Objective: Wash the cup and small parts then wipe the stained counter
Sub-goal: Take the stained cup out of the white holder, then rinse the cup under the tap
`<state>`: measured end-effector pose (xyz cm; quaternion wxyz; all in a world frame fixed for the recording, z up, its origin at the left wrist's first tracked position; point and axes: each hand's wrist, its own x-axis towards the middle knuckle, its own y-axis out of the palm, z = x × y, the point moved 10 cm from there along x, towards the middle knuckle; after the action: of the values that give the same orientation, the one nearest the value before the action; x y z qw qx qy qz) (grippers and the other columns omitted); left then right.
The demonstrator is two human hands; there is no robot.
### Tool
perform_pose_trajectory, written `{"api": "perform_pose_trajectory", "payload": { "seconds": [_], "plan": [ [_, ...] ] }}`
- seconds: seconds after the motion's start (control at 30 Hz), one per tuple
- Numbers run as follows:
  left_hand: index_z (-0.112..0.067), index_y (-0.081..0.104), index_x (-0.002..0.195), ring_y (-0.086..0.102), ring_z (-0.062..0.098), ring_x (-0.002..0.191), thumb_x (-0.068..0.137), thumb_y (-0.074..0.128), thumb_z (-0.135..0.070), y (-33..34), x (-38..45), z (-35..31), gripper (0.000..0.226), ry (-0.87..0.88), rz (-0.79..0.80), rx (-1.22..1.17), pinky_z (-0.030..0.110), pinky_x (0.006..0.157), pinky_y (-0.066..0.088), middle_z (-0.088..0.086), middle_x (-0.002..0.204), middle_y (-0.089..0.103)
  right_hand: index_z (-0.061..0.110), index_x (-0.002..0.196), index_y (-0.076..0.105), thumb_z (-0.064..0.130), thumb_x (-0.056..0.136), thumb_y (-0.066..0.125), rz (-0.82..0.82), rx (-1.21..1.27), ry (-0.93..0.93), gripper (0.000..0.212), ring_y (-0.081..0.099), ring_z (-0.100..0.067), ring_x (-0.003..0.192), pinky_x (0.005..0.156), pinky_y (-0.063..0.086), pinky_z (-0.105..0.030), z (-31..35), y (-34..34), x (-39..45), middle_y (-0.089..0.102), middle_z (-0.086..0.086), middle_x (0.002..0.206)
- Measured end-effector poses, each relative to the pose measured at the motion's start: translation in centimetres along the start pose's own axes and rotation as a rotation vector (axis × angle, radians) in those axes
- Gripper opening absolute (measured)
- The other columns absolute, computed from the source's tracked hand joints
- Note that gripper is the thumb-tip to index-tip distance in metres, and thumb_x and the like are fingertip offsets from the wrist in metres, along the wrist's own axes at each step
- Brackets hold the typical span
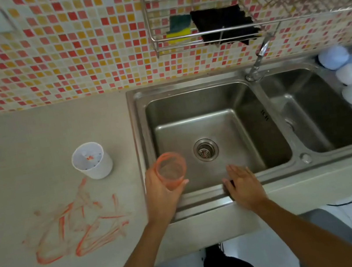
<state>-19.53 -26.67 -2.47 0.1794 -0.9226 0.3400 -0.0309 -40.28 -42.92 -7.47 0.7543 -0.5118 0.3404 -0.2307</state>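
Two bare forearms rise from the bottom edge of the frame toward the middle. At centre, the left hand (pixel 160 191) grasps an orange translucent cup (pixel 171 170), fingers curled round its lower wall, the mouth tilted up toward the camera; the cup is held over the near left corner of the sink (pixel 143 120). Just right of centre, the right hand (pixel 244 183) lies flat with fingers straight and holds nothing, above the sink's near rim; whether it touches the metal cannot be told. The stainless steel sink has two basins; the larger one at centre has a round drain strainer (pixel 205 150), and the smaller basin sits at right. A faucet (pixel 258 60) stands at the back of the divide between the basins. Left of the sink, the grey counter (pixel 32 137) carries a white perforated cup-shaped part (pixel 91 160), standing slightly tilted, with orange specks inside. Below it, at lower left, orange smeared streaks (pixel 79 227) mark the counter. In the upper part of the frame, a wire rack (pixel 212 31) fixed to the mosaic tile wall (pixel 64 47) holds a yellow and green sponge (pixel 179 26) and, beside it, a black cloth (pixel 224 25) whose edge hangs through the rack. At the far right, pale round objects (pixel 350 73) lie beside the small basin, too blurred to identify.
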Motion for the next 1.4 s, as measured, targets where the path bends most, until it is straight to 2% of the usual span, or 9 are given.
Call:
{"api": "perform_pose_trajectory", "payload": {
  "seconds": [0.1,0.2,0.37,0.5,0.6,0.93,1.07,1.23,1.4],
  "plan": [
    [-0.023,0.042,0.13,0.051,0.011,0.117,0.057,0.09,-0.031,3.4,0.3,0.0,0.088,-0.009,-0.02,0.07,0.038,0.103,0.045,-0.006,0.126,0.051,0.009,0.148,0.031,0.042,0.101,0.02,0.008,-0.055,-0.041,0.058,0.029,-0.021,0.142,0.119,0.006,-0.035,-3.0,-0.4,0.5,0.037,-0.008,0.151],
    [-0.018,0.039,0.136,0.04,0.016,0.125,0.062,0.088,-0.029,5.8,0.1,-0.5,0.089,-0.004,-0.028,0.209,0.028,0.104,0.036,0.001,0.133,0.047,0.005,0.141,0.043,0.045,0.092,0.007,-0.025,-0.065,-0.062,0.073,0.041,-0.024,0.134,0.117,0.01,-0.035,-4.8,-0.6,1.0,0.049,-0.012,0.142],
    [-0.018,0.039,0.137,0.037,0.021,0.124,0.066,0.084,-0.038,8.2,0.5,-1.1,0.087,0.049,0.052,0.425,0.031,0.101,0.038,0.005,0.136,0.042,0.006,0.123,0.06,0.034,0.095,0.019,-0.094,-0.133,-0.127,0.057,0.06,-0.024,0.113,0.114,0.026,-0.041,-4.8,0.0,1.0,0.066,-0.01,0.118],
    [-0.024,0.04,0.134,0.051,0.02,0.11,0.067,0.081,-0.048,9.3,1.4,-1.2,0.082,0.091,0.101,0.552,0.027,0.089,0.045,0.005,0.131,0.04,0.008,0.121,0.061,0.031,0.097,0.023,-0.117,-0.156,-0.139,0.05,0.059,-0.021,0.112,0.116,0.024,-0.039,-4.7,-0.3,0.9,0.067,-0.008,0.116],
    [-0.027,0.039,0.134,0.049,0.021,0.106,0.066,0.08,-0.053,9.8,2.4,-1.2,0.083,0.115,0.129,0.67,0.032,0.087,0.051,0.007,0.127,0.04,0.009,0.126,0.058,0.032,0.099,0.024,-0.098,-0.156,-0.127,0.05,0.056,-0.019,0.118,0.117,0.023,-0.038,-4.7,-0.3,0.8,0.064,-0.007,0.122],
    [-0.019,0.045,0.134,0.049,0.028,0.1,0.063,0.085,-0.04,11.6,4.1,-2.2,0.084,0.263,0.238,1.004,0.036,0.09,0.046,0.015,0.116,0.047,0.01,0.125,0.059,0.036,0.097,0.014,-0.114,-0.15,-0.111,0.059,0.057,-0.016,0.117,0.118,0.021,-0.037,-4.8,-0.4,0.8,0.065,-0.005,0.123],
    [-0.018,0.047,0.131,0.05,0.032,0.099,0.062,0.085,-0.039,11.8,4.2,-3.1,0.082,0.36,0.236,1.134,0.042,0.095,0.043,0.016,0.113,0.049,0.01,0.118,0.064,0.032,0.096,0.023,-0.16,-0.112,-0.109,0.051,0.061,-0.017,0.108,0.117,0.019,-0.033,-4.8,-0.7,0.7,0.068,-0.005,0.114],
    [-0.02,0.045,0.134,0.052,0.033,0.107,0.063,0.085,-0.041,11.9,4.4,-4.3,0.084,0.475,0.22,1.276,0.05,0.108,0.035,0.015,0.113,0.052,0.011,0.122,0.06,0.032,0.098,0.024,-0.139,-0.112,-0.116,0.049,0.059,-0.017,0.113,0.118,0.019,-0.034,-4.7,-0.8,0.6,0.066,-0.005,0.119],
    [-0.021,0.044,0.132,0.055,0.032,0.105,0.056,0.089,-0.034,11.7,4.9,-5.0,0.09,0.513,0.193,1.342,0.053,0.106,0.036,0.014,0.111,0.054,0.014,0.115,0.062,0.032,0.098,0.025,-0.153,-0.08,-0.101,0.045,0.061,-0.014,0.106,0.118,0.02,-0.034,-4.7,-0.9,0.6,0.067,-0.002,0.11]
  ]
}}
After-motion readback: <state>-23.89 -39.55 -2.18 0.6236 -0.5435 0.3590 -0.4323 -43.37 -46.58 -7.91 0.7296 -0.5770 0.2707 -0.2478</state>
